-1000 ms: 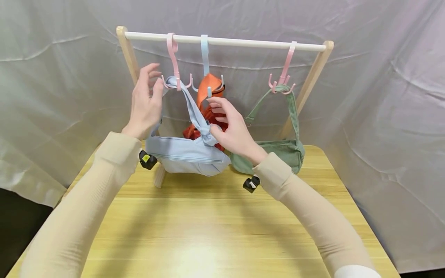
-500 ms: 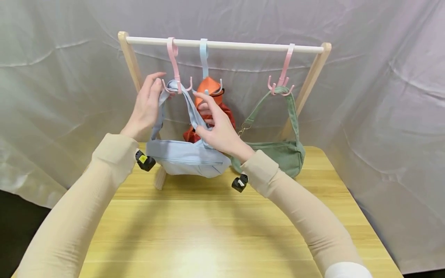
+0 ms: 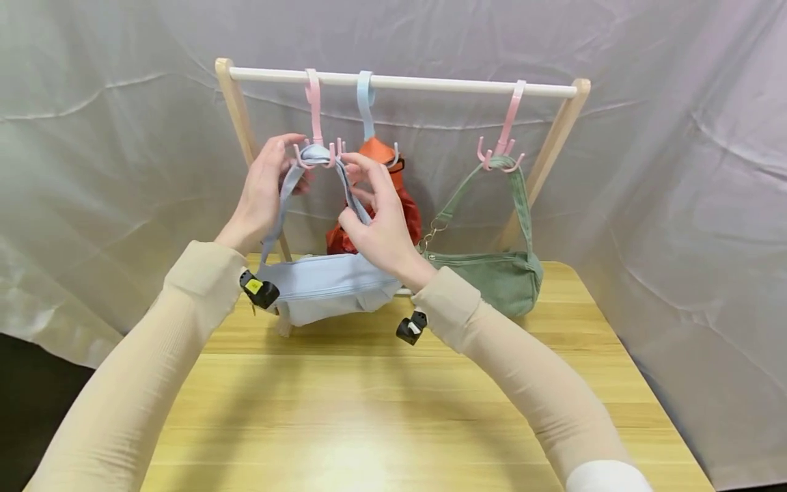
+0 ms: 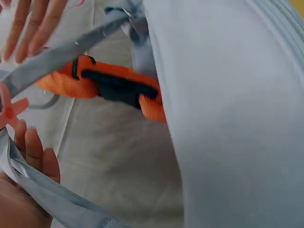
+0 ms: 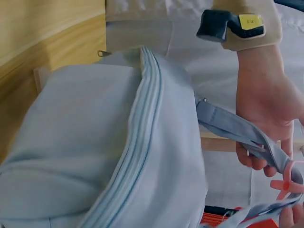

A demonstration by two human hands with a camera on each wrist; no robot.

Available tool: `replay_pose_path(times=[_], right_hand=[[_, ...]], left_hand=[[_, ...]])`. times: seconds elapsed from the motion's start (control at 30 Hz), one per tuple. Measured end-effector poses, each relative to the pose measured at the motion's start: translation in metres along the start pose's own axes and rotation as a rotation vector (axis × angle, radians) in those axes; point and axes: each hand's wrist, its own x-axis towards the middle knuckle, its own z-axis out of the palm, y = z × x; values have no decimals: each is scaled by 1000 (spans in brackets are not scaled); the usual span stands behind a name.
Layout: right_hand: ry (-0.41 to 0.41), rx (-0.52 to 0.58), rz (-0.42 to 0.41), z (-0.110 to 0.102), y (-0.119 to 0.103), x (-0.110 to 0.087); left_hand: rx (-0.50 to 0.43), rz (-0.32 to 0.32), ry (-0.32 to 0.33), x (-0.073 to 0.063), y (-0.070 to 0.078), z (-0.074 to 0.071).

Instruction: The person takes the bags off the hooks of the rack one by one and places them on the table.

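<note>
In the head view, your left hand is at the left of the left pink hook, fingers loosely bent by the strap, and your right hand is at the right, forefinger reaching toward the prongs. Your hands are apart, hook and strap between them. The light blue bag hangs by that strap from the hook, at the far left over the wooden table. Behind it, a red-orange bag hangs from a blue hook; to the right hangs a green bag.

In the left wrist view, your right hand's fingers are straight and spread, and your left hand's are relaxed beside the hook; an orange band with a black buckle shows beyond the strap.

In the right wrist view, the strap crosses your left hand; your right hand is mostly cut off, so you cannot tell its hold there
</note>
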Motion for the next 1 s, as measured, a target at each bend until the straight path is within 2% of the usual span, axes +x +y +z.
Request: replay_pose_path(times=[0.13, 0.27, 0.43, 0.57, 0.73, 0.83, 1.0], right_hand=[[-2, -89, 44, 3, -1, 5], [-22, -148, 76, 4, 0, 9], [-44, -176, 110, 5, -1, 16], [-67, -115, 143, 5, 2, 20], [-53, 6, 184, 5, 9, 23], [-65, 6, 203, 5, 10, 27], [-119, -22, 208, 8, 7, 36]], left_hand=[[-86, -67, -28, 0, 4, 2], [-210, -138, -39, 0, 6, 2], [-341, -201, -12, 0, 5, 0], [-381, -316, -11, -1, 6, -2], [-333, -427, -122, -2, 6, -6], [-349, -453, -164, -1, 5, -7], [-472, -446, -178, 1, 5, -7]])
